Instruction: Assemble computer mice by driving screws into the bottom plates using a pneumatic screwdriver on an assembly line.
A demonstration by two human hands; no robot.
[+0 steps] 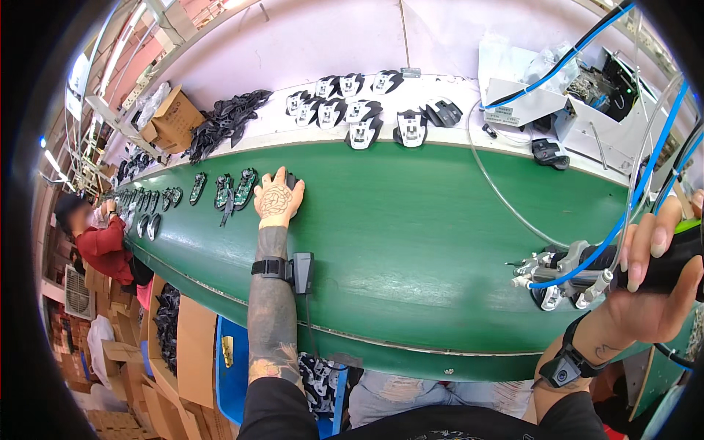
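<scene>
My left hand (pixel 276 199) is closed over a dark computer mouse shell (pixel 292 180) on the green conveyor belt (pixel 396 242); palm and fingers hide most of the shell. Left of it lie mouse bottoms with green circuit boards (pixel 244 188). At the right, my right hand (pixel 649 271) grips a black power screwdriver (pixel 669 276) with a lime-green band, held almost level. Its metal front end (pixel 583 277) reaches leftward above black-and-white mouse shells (pixel 548 296), which it partly covers. Whether its tip touches them I cannot tell.
Several white-and-black mouse shells (pixel 362 133) stand on the white ledge behind the belt, beside dark straps (pixel 227 125) and a cardboard box (pixel 173 119). Blue hoses (pixel 645 183) and a clear tube hang at right near a screw-feeder machine (pixel 598 132). A person in red (pixel 106 246) works far left.
</scene>
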